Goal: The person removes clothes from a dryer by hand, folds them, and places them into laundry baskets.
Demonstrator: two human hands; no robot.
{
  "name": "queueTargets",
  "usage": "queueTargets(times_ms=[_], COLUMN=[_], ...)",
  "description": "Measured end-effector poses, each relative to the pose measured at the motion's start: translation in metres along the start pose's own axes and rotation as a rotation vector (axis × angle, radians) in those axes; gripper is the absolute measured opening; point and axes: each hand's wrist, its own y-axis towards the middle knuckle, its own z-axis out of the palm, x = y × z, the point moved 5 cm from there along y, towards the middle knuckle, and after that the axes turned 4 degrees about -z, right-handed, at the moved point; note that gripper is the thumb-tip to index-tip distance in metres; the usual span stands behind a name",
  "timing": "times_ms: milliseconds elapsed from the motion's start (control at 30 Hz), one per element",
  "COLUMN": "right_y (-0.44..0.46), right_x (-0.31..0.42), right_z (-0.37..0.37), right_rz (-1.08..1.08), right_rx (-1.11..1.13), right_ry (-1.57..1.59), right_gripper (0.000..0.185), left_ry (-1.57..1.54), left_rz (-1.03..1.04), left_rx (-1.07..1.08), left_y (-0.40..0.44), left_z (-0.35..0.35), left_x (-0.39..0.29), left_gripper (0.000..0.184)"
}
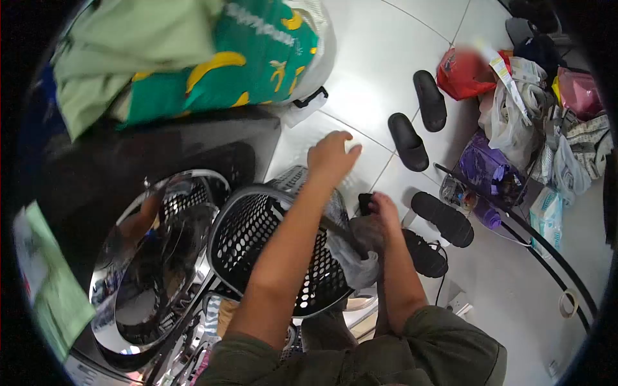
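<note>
My left hand (331, 157) reaches over the far side of a dark perforated laundry basket (222, 257), its fingers and thumb apart and nothing visible in them. My right hand (386, 211) is at the basket's right side, fingers partly curled. Grey cloth (357, 267) hangs over the rim beside it, blurred; whether the fingers grip it I cannot tell. The basket stands against a dark front-loading washing machine (251, 138) with a shiny round door (103, 289). Little of the basket's inside shows behind my left forearm.
A green banana-print bag (257, 45) and pale green cloth (135, 51) lie on the machine. Black slippers (430, 100) and sandals (441, 219) are on the tiled floor. Bags, including a red one (463, 74), crowd the right side near a curved black tube (547, 248).
</note>
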Motion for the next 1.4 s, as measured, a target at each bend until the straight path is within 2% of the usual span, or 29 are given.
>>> queueTargets(times_ms=[100,133,167,200,233,267,300,367,467,533,567,633,700,733,767,833,900,933,967,1000,1033,1067,1133,1167,1233,1267,1300,1333,1400], right_y=[0.018,0.027,0.034,0.042,0.04,0.047,0.05,0.05,0.055,0.059,0.059,0.05,0.05,0.057,0.057,0.044,0.011,-0.015,-0.043,-0.077,-0.109,-0.134,-0.175,-0.196,-0.27,-0.292,-0.312,-0.354,-0.357], right_x=[-0.034,-0.03,-0.024,-0.017,-0.003,-0.004,0.006,0.029,0.033,0.043,0.049,0.047,0.038,0.017,0.001,-0.017,-0.024,-0.02,-0.004,0.003,0.001,-0.006,-0.028,-0.033,-0.02,-0.025,-0.026,-0.016,-0.014], right_z=[-0.016,-0.012,-0.006,-0.005,0.006,0.009,0.012,0.021,0.013,0.012,0.012,0.012,0.017,0.015,0.015,0.017,0.01,0.001,-0.014,-0.03,-0.043,-0.057,-0.081,-0.086,-0.085,-0.089,-0.091,-0.083,-0.093], right_rz=[0.17,0.006,-0.155,-0.096,-0.052,0.034,0.049,-0.008,-0.004,0.001,0.017,0.047,0.019,-0.008,-0.011,-0.118,-0.098,0.168,0.143,0.218,0.295,0.276,0.108,-0.046,-0.17,-0.163,-0.165,-0.194,-0.506], right_rx=[-0.126,-0.124,-0.122,-0.154,-0.172,-0.171,-0.18,-0.122,-0.134,-0.124,-0.147,-0.166,-0.163,-0.156,-0.14,-0.065,0.199,0.346,0.36,0.362,0.361,0.369,0.312,0.25,0.002,0.004,0.006,-0.05,-0.032], right_ry=[-0.104,-0.087,-0.076,-0.065,-0.053,0.007,0.006,0.092,0.0,-0.003,0.007,0.015,-0.088,-0.217,-0.201,-0.122,0.111,0.097,0.086,0.092,0.1,0.088,-0.083,-0.006,-0.091,-0.158,-0.224,-0.307,-0.476], right_gripper=[0.034,0.032,0.031,0.031,0.031,0.033,0.033,0.034,0.035,0.036,0.035,0.034,0.036,0.037,0.037,0.038,0.043,0.052,0.052,0.055,0.058,0.058,0.061,0.064,0.065,0.065,0.064,0.057,0.048], left_ry=[0.131,0.161,0.236,0.213,0.065,0.08,0.249,0.082,-0.017,0.296,0.295,0.501,0.19,0.237,0.287,-0.122,-0.151,-0.167,-0.185,-0.194,-0.239,-0.286,-0.2,-0.137,0.228,0.129,0.055,0.063,0.08], left_rz=[-0.149,-0.193,-0.278,-0.352,-0.44,-0.413,-0.396,-0.395,-0.43,-0.297,-0.304,-0.309,-0.379,-0.397,-0.42,-0.551,-0.285,-0.095,0.097,0.109,0.153,0.196,0.168,0.176,0.034,-0.017,0.114,0.177,0.287], left_rx=[0.268,0.322,0.31,0.222,0.261,0.084,0.066,0.26,0.246,-0.065,-0.058,-0.128,0.258,0.193,0.129,-0.086,-0.376,-0.475,-0.572,-0.6,-0.618,-0.632,-0.555,-0.486,-0.49,-0.371,-0.49,-0.497,-0.52], left_y=[0.104,0.127,0.151,0.183,0.192,0.203,0.22,0.24,0.257,0.26,0.255,0.234,0.216,0.202,0.179,0.111,0.058,0.022,-0.021,-0.063,-0.107,-0.15,-0.215,-0.238,-0.317,-0.357,-0.405,-0.449,-0.528], left_z=[0.052,0.064,0.08,0.099,0.102,0.108,0.119,0.131,0.155,0.161,0.17,0.179,0.195,0.185,0.175,0.114,0.067,0.035,0.007,-0.016,-0.04,-0.06,-0.075,-0.075,-0.094,-0.111,-0.132,-0.15,-0.183], left_x=[0.044,0.062,0.091,0.137,0.149,0.168,0.19,0.214,0.241,0.245,0.248,0.243,0.239,0.216,0.19,0.096,0.035,0.007,-0.019,-0.029,-0.032,-0.032,0.005,0.029,0.05,0.057,0.051,0.048,0.053], left_gripper=[0.039,0.038,0.038,0.04,0.043,0.046,0.047,0.046,0.053,0.059,0.059,0.058,0.052,0.046,0.04,0.022,0.011,0.011,0.012,0.012,0.012,0.013,0.017,0.022,0.046,0.067,0.062,0.059,0.055])
